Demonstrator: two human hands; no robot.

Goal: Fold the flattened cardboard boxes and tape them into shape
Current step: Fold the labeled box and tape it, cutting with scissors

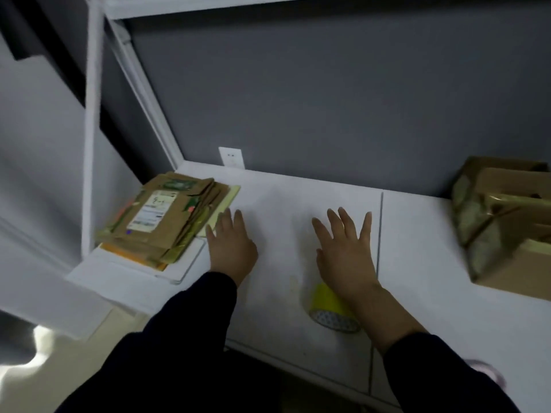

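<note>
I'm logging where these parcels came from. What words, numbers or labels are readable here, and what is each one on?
Handwritten mark, possibly "5-1", not certain: on the white shipping label on top of the stack of flattened cardboard boxes.
Printed lines on that label: too blurred to read.
Green print on the top box's far flap: too blurred to read.
Roll of yellow tape and taped box: no readable text.

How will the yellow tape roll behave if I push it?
The tape roll seems to rest on its curved side, so it would likely roll sideways rather than slide. It sits near the front edge of the table, so it might drop off. It looks stiff and easy to grip.
</note>
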